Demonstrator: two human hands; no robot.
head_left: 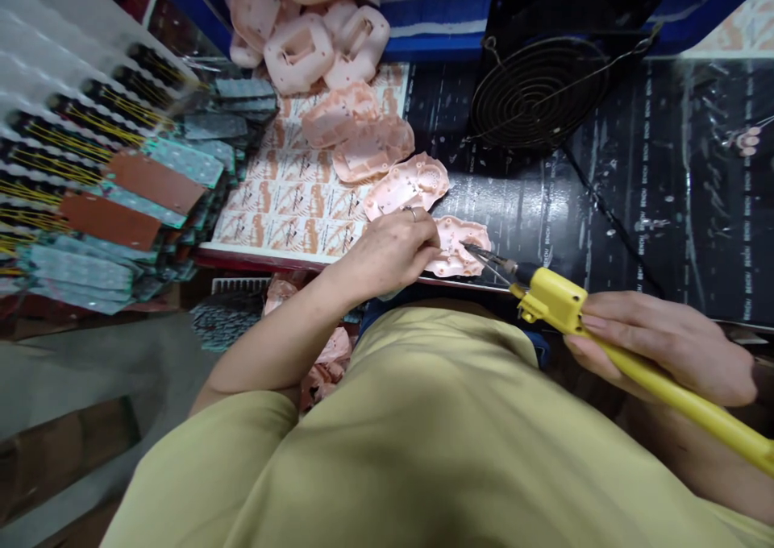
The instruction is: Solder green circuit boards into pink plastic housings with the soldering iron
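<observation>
My right hand (671,346) is wrapped round a yellow soldering iron (556,298) with a thin metal guide beside its tip. The tip reaches into a pink plastic shell half (463,242) lying at the table's front edge, inner side up; whether it touches anything there is too small to tell. My left hand (396,246), a ring on one finger, is closed at the left edge of that shell and steadies it; its fingertips are partly hidden. Just behind this hand lies another pink shell half (411,185), with more shells (375,149) in a row beyond.
A black fan (538,93) with a wire guard stands at the back. Pink frames (299,52) are heaped in a blue bin (435,44). Stacked circuit boards (85,266) and yellow-wired black parts (72,145) crowd the left. A cable (605,209) crosses the dark tabletop.
</observation>
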